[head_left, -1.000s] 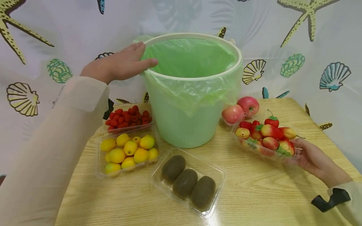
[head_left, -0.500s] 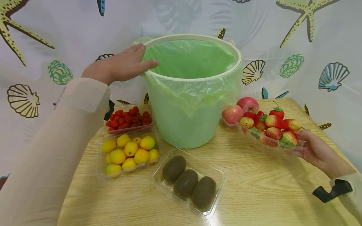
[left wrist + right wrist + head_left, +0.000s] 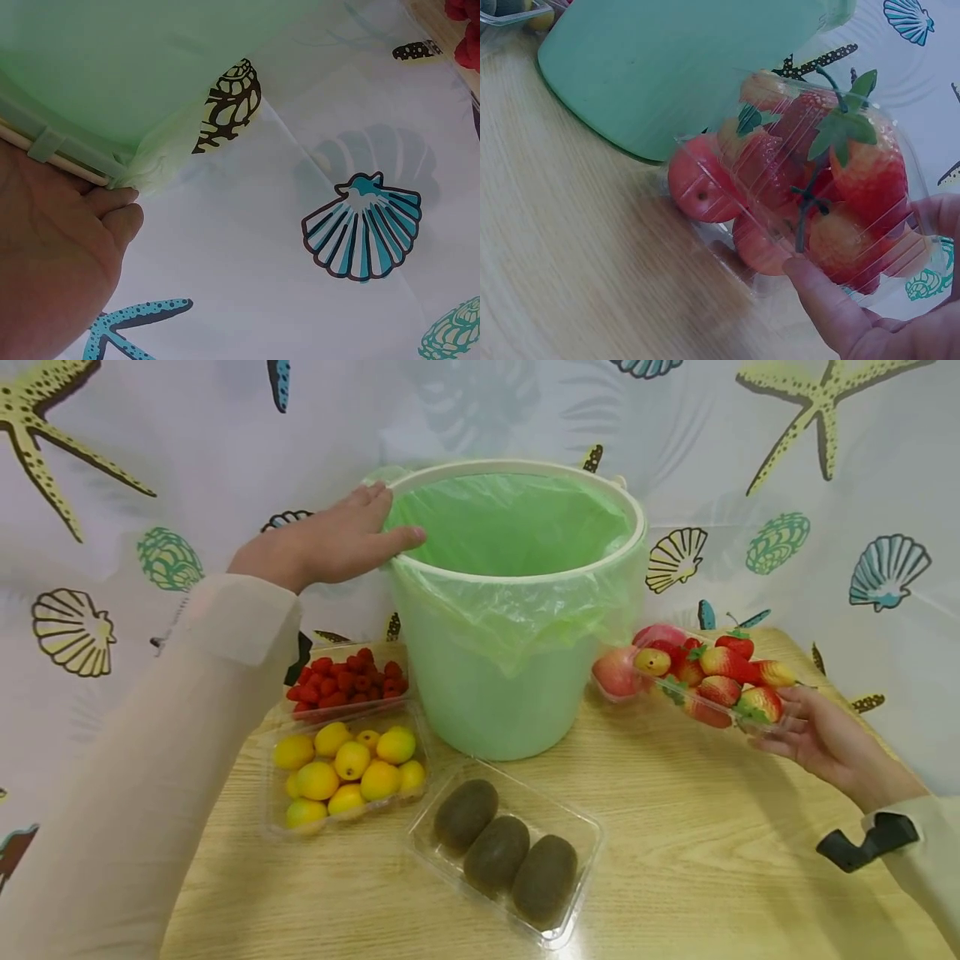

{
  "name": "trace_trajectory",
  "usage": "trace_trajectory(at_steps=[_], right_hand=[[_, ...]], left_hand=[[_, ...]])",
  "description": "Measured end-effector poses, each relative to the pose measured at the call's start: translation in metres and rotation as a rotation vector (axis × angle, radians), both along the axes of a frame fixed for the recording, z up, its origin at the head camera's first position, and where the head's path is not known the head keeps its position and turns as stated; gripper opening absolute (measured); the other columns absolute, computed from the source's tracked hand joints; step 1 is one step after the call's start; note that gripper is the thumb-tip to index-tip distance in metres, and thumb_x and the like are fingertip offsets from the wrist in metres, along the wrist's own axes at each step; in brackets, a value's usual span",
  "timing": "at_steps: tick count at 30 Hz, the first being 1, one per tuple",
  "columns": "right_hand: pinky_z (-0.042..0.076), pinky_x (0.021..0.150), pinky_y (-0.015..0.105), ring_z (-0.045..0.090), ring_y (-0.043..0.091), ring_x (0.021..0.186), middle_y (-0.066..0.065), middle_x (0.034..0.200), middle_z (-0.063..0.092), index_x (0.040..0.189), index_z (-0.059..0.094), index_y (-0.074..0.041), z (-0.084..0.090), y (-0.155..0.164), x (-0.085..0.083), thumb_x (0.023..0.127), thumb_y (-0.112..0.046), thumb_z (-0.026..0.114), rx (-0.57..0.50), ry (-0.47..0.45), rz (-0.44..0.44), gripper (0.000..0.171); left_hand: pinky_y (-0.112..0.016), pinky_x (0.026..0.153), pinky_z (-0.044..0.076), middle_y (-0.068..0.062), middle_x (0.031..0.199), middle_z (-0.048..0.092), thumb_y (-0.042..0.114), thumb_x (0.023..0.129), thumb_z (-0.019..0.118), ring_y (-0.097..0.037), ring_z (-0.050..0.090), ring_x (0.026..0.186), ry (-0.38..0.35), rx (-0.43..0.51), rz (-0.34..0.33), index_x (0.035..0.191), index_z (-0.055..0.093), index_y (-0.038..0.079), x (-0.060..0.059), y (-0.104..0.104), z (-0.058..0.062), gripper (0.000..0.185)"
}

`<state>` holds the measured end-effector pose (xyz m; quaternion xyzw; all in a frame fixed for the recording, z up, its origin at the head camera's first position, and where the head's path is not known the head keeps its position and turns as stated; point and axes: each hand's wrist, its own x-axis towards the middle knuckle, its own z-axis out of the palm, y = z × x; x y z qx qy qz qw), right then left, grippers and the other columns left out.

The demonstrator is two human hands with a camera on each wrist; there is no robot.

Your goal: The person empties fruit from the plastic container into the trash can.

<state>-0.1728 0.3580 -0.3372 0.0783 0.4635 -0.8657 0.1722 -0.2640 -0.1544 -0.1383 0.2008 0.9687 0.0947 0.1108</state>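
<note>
The clear tray of strawberries (image 3: 708, 681) is lifted off the bench (image 3: 675, 860), tilted with its low end toward the bucket, at about 3 o'clock of the bucket and just in front of the apples. The right hand (image 3: 813, 739) makes its grip on the tray's outer end: the thumb lies along the near edge and the fingers curl underneath, as the right wrist view shows through the plastic (image 3: 832, 225).

The green bucket (image 3: 510, 610), lined with a thin green bag folded over its cream rim, stands at 12 o'clock on the bench. The left hand (image 3: 330, 539) rests on the rim at about 9 o'clock, fingers straight and laid over the edge, thumb along the outside; this grip is open, pressing rather than clasping.

Two apples (image 3: 618, 670) lie in their own clear tray between the bucket and the lifted tray. At 9 o'clock of the bucket's base sits a tray of raspberries (image 3: 345, 681), and just in front of it a tray of yellow fruits (image 3: 345, 768). At 6 o'clock lies a tray with three kiwis (image 3: 502, 852). A curtain printed with shells and starfish (image 3: 825, 460) hangs behind.
</note>
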Motion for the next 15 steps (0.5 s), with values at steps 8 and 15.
trace_trajectory(at_steps=[8, 15], right_hand=[[0.058, 0.072, 0.043, 0.070, 0.026, 0.082, 0.007, 0.089, 0.064, 0.103, 0.052, -0.015, 0.015, 0.002, -0.012, 0.100, -0.025, 0.048, 0.096, -0.040, -0.048, 0.012], [0.059, 0.071, 0.044, 0.069, 0.025, 0.076, 0.007, 0.082, 0.060, 0.108, 0.047, -0.016, 0.030, 0.001, -0.021, 0.099, -0.026, 0.049, 0.097, -0.040, -0.072, 0.014]], left_hand=[[-0.051, 0.118, -0.004, -0.015, 0.155, -0.024, 0.057, 0.098, 0.018, -0.033, -0.021, 0.144, 0.000, -0.006, -0.002, 0.148, -0.018, 0.001, 0.002, 0.000, 0.000, 0.083], [-0.053, 0.118, -0.005, -0.012, 0.154, -0.026, 0.059, 0.097, 0.016, -0.031, -0.021, 0.144, -0.022, -0.011, 0.014, 0.148, -0.019, 0.004, 0.004, 0.000, 0.001, 0.082]])
